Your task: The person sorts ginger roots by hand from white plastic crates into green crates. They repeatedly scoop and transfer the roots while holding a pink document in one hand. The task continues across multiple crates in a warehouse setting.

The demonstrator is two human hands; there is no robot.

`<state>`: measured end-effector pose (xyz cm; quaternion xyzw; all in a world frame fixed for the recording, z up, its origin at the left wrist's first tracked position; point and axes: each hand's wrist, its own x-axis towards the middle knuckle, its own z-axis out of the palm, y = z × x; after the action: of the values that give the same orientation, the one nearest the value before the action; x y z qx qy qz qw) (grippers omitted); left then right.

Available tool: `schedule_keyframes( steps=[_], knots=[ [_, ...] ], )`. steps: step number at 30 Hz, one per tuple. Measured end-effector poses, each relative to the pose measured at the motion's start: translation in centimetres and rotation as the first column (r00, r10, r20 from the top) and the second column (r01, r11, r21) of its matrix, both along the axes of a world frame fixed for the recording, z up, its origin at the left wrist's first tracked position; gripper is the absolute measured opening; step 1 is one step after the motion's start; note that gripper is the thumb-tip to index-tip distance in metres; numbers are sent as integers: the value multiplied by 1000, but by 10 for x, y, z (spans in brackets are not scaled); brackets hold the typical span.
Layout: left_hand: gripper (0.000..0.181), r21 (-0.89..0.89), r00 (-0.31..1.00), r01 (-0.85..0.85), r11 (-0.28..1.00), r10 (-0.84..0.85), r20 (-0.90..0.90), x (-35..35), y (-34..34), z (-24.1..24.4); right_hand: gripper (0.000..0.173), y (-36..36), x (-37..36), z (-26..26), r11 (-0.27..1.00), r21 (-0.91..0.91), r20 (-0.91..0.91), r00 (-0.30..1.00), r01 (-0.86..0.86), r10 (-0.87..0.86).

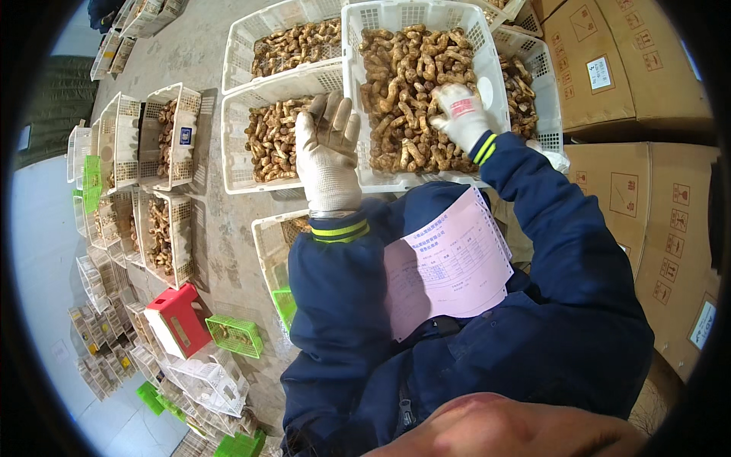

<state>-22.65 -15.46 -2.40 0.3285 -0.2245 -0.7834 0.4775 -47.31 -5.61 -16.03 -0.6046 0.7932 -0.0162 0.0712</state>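
A white plastic crate [425,10] of brown, knobbly mushrooms [420,68] stands in front of me. My right hand [461,114], in a white knitted glove with a red print, reaches into it and touches the mushrooms; whether its fingers hold one is hidden. My left hand [328,148], gloved in white with greyish, soiled fingers, is raised palm up at the crate's left edge, holding nothing. Beside it is another white crate [234,148] with similar mushrooms. A pink printed form [451,263] with perforated edges lies on my lap.
Another mushroom crate [243,43] stands at the upper left, one more [545,85] at the right. Cardboard cartons [605,200] are stacked on the right. Across the concrete floor [223,240] stand rows of crates [183,228], a red box [183,320] and a green basket [234,337].
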Motion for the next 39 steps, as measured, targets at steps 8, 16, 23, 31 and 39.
schedule_keyframes(
  steps=[8, 16, 23, 31, 39],
  knots=[
    [40, 58, 990, 99, 993, -104, 91, -4, 1, -1, 50, -54, 50, 11, 954, 299, 299, 946, 31, -125],
    [47, 124, 880, 378, 918, -397, 261, -10, 10, -6, 44, -63, 48, 129, 979, -161, 578, 792, -124, 196],
    [40, 35, 957, 277, 960, -279, 79, -6, 7, -8, 48, -23, 19, 95, 992, -84, 470, 874, -93, 122],
    [27, 300, 910, -312, 902, 374, -177, 23, -26, -16, 51, -5, 26, -34, 865, 489, 174, 984, -112, 29],
    [41, -99, 956, 262, 960, -244, 163, -1, -3, -17, 32, -11, -28, 58, 993, 85, 981, 184, -81, -69]
  ],
)
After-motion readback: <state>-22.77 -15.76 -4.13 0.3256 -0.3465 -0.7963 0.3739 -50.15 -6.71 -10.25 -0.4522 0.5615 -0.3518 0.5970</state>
